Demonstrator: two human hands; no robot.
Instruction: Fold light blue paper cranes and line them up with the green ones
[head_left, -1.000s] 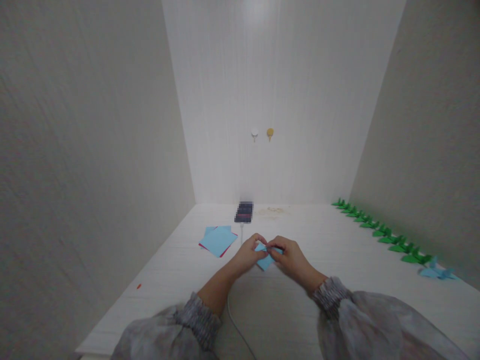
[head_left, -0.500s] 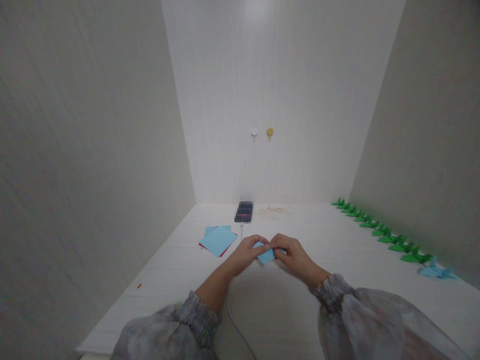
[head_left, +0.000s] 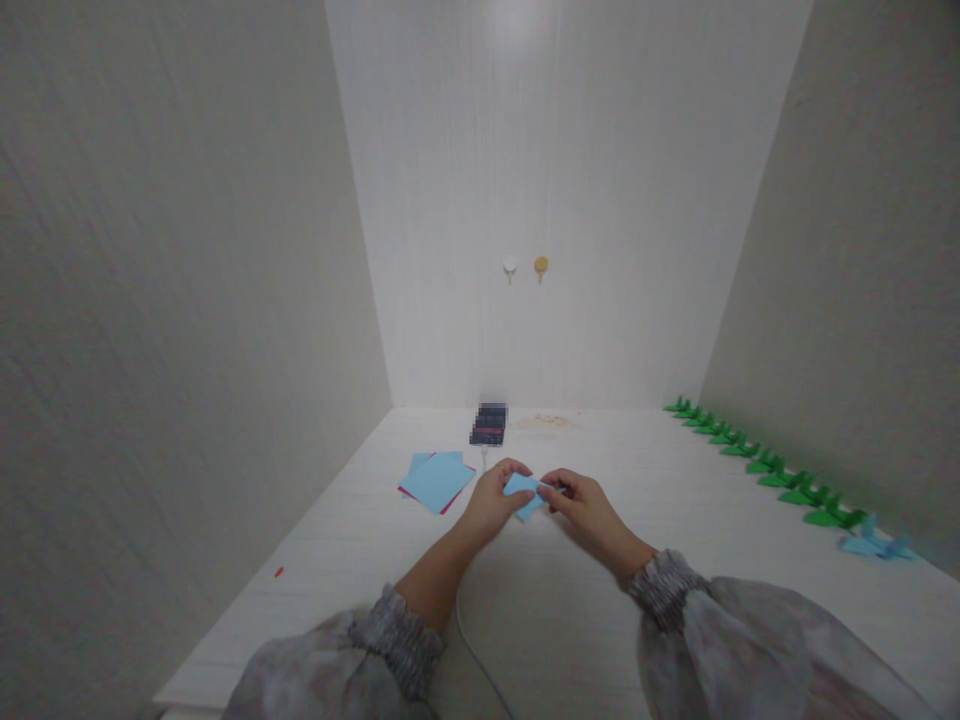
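Observation:
A small folded piece of light blue paper (head_left: pixel 527 493) is held between my two hands above the white table. My left hand (head_left: pixel 493 502) grips its left side, with the thumb on the near face and the fingers curled behind. At the paper's right edge, my right hand (head_left: pixel 581 503) pinches it between thumb and forefinger. Part of the paper is hidden by the fingers, so its exact folds cannot be made out. To the left of my left hand lies a stack of square sheets (head_left: pixel 437 482), light blue on top with red edges showing beneath.
A phone (head_left: pixel 490 425) lies near the back wall, with a white cable (head_left: pixel 480 655) running toward me. Along the right wall stands a row of green folded paper figures (head_left: pixel 765 466), ending in a light blue one (head_left: pixel 874 541). A small orange bit (head_left: pixel 279 572) lies at left.
The fingers of both hands have shifted on the blue paper, and the hands are slightly farther apart at the fingertips. The paper has turned a little and shows a different outline.

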